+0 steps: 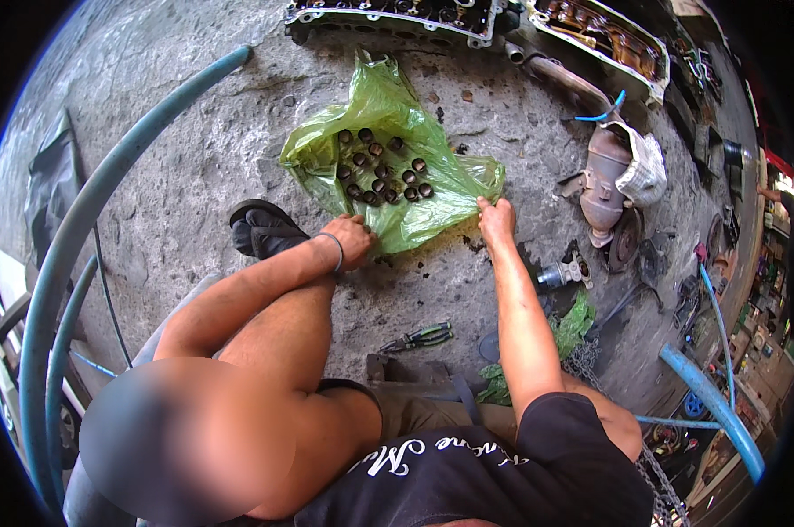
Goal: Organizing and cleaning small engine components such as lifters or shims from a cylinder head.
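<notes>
A crumpled, see-through green plastic bag (388,92) lies spread on the rough grey floor. Several small dark metal cups, which look like valve lifters (419,164), are grouped on it, some with their hollow ends up. At the bag's near left edge, the fingers of my left hand (353,240) are curled and closed on the plastic. My right hand (497,219) pinches the bag's right corner, with the plastic stretched between both hands. My left fingertips are partly hidden.
Green-handled pliers (419,337) lie near my legs. Beyond the bag sits a cylinder head (397,16); a rusty exhaust part (604,171) and a small metal part (565,273) are on the right. Thick blue hoses (107,180) arch along the left.
</notes>
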